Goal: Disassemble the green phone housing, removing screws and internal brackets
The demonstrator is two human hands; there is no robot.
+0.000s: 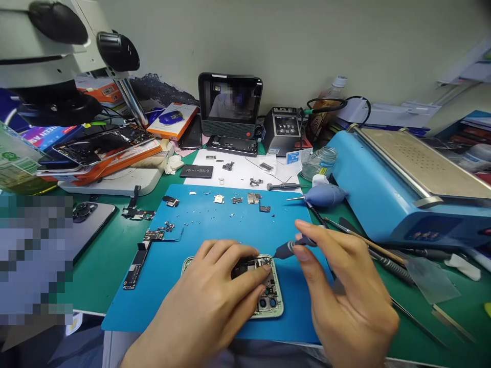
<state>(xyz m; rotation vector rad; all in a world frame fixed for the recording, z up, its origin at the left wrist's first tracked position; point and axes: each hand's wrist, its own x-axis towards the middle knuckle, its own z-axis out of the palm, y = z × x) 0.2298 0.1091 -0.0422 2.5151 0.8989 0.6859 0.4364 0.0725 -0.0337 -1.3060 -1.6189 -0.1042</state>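
An opened phone with a pale green frame (281,301) lies on the blue mat, its inner parts and camera lenses showing at the right end. My left hand (215,286) rests over it, the fingers bent around and pressing on it, and hides its left and middle parts. Between thumb and forefinger, my right hand (345,286) pinches a small dark screwdriver (285,250). The driver is tilted, and its tip reaches the phone's upper right corner, close to my left index fingertip. Whether the tip sits in a screw is too small to tell.
Loose screws and small phone parts dot the blue mat (215,225), with a logic board (134,268) on its left. A blue air blower (326,195) and a blue heating machine (402,189) stand right. The microscope (53,56) overhangs the upper left. A battery (196,171) lies behind.
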